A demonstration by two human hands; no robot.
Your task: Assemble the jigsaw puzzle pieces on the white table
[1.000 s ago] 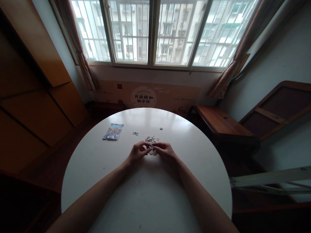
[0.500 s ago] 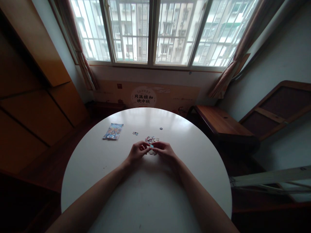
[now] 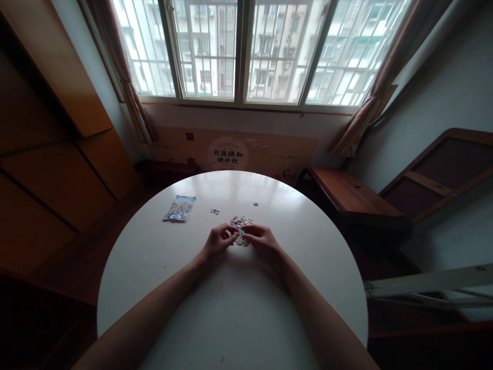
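Note:
My left hand [image 3: 222,238] and my right hand [image 3: 262,238] meet over the middle of the white round table, fingers pinched. Between their fingertips is a small teal jigsaw puzzle piece [image 3: 241,231], partly covered by the fingers. Beneath and just beyond the hands lies a loose pile of jigsaw puzzle pieces [image 3: 242,221], mixed in colour, some pale side up. A few pieces, seemingly joined, form a small cluster [image 3: 214,211] to the upper left of the pile. One dark piece [image 3: 256,204] sits apart at the upper right.
A colourful printed packet or sheet [image 3: 179,208] lies at the table's left. The round white table [image 3: 231,308] has its far edge near a printed board [image 3: 269,149] under the window. A wooden bench [image 3: 352,190] stands beyond the table on the right, wooden cabinets [image 3: 46,190] on the left.
The teal piece has turned or shifted slightly between the fingertips. Both hands stay in almost the same place, and the things on the table have not moved.

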